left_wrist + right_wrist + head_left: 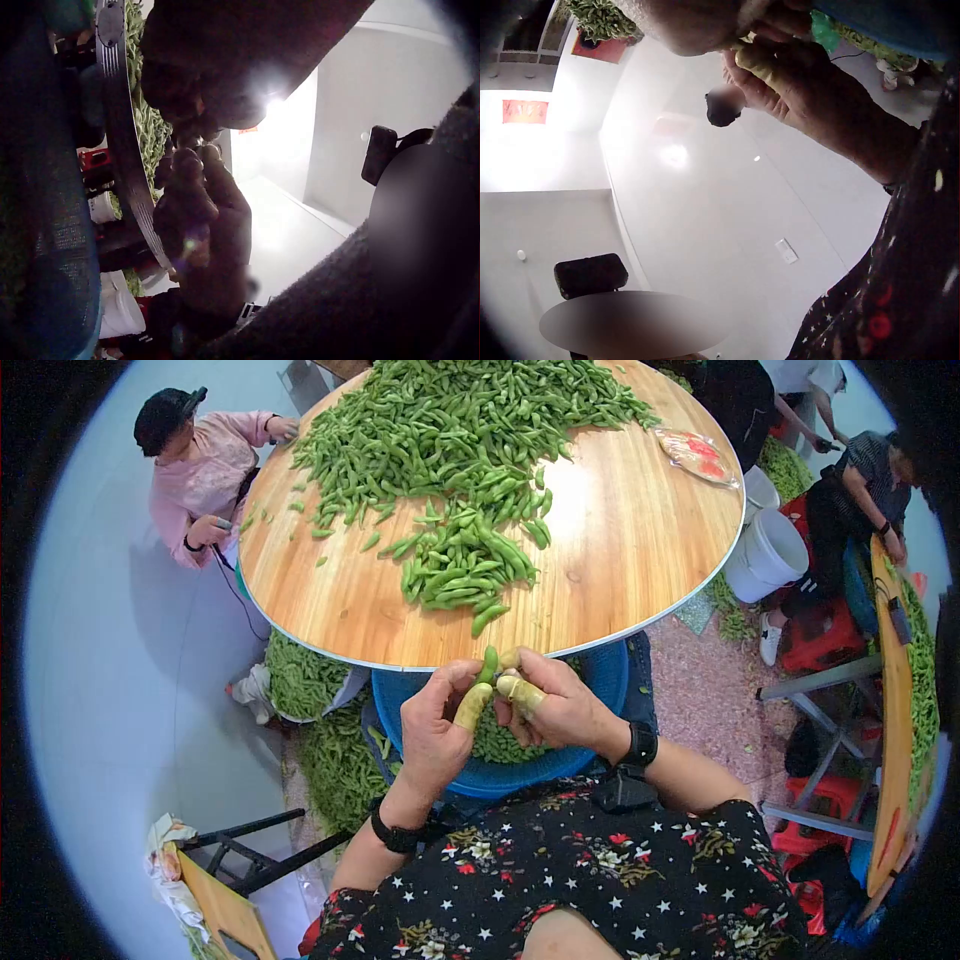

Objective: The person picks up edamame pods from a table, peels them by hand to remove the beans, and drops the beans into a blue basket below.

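Observation:
In the head view, both hands meet over a blue basket [615,685] in front of the round wooden table [600,560]. My left hand [432,725] pinches a green soybean pod [489,664] upright between thumb and finger. My right hand [565,705] is close against it, thumb and forefinger bent around a small dark object [499,678] beside the pod; its kind I cannot tell. Yellowish covers wrap the thumbs and a right fingertip. More pods [505,746] lie in the basket. On the table, a small heap of pods [460,575] joins a large pile [430,440].
A plastic-wrapped packet [695,455] lies at the table's right side. White buckets [770,555] stand beyond its edge. Pods fill a container [300,675] at lower left. A person in pink [205,480] is at the left; other people work at the right by another table [885,720].

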Tool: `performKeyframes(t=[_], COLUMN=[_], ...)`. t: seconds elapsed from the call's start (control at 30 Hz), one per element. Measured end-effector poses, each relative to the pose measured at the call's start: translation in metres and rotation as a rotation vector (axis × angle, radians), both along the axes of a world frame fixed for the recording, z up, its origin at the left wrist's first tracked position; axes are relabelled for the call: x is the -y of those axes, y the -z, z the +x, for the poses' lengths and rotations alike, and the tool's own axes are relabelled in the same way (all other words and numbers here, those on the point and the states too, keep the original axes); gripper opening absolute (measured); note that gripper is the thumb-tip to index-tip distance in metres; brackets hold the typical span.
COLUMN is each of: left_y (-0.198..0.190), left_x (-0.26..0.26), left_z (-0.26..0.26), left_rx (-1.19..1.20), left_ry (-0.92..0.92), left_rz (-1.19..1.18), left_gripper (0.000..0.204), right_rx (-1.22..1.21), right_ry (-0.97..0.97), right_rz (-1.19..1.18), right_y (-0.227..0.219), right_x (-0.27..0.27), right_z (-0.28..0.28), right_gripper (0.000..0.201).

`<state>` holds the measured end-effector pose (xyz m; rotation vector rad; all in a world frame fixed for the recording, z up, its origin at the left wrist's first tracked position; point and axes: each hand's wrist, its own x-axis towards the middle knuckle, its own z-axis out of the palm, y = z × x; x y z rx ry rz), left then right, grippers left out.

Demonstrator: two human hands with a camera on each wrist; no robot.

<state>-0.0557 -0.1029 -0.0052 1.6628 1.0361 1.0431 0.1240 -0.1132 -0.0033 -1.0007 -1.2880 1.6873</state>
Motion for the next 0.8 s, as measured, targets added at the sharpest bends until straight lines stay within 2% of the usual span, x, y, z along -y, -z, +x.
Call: performKeyframes(t=[0.27,0.33,0.47,0.57,0.63,0.67,0.7,0.73,0.77,0.8], left_y=[0.004,0.002,0.003,-0.012,-0.021,-0.017,-0.009,0.000,0.005,0.007], left_x=[0.000,-0.001,-0.003,0.002,0.007,0.006,0.006,0.006,0.008,0.014], left_z=[0.001,0.002,0.004,0.006,0.004,0.004,0.002,0.000,-0.001,-0.003], left_rx=[-0.022,-0.115,-0.121,-0.214,-0.422,-0.352,-0.352,-0.217,-0.082,0.140], left_ry=[0.017,-0.010,0.025,0.005,0.097,0.112,0.109,0.119,0.127,0.109], left_rz=[0.108,0.173,0.290,0.362,0.625,0.674,0.669,0.442,0.215,-0.343], left_gripper=[0.025,0.032,0.037,0.038,0.038,0.038,0.038,0.037,0.036,0.035], right_rx=[-0.129,-0.163,-0.133,-0.069,-0.024,-0.023,-0.146,-0.269,-0.270,-0.369], right_ry=[0.034,0.029,0.024,0.033,0.048,0.046,-0.001,-0.047,-0.046,-0.046], right_rz=[-0.024,-0.024,0.007,0.072,0.201,0.195,0.042,-0.110,-0.113,-0.239], right_y=[0.004,0.002,0.003,0.004,0.002,0.000,-0.005,-0.007,-0.003,0.006], right_x=[0.004,0.005,0.004,0.004,0.008,0.010,0.011,0.011,0.010,0.007], right_z=[0.001,0.002,0.003,0.004,0.005,0.005,0.006,0.006,0.006,0.005], right_gripper=[0.016,0.017,0.016,0.014,0.012,0.012,0.011,0.010,0.010,0.011])
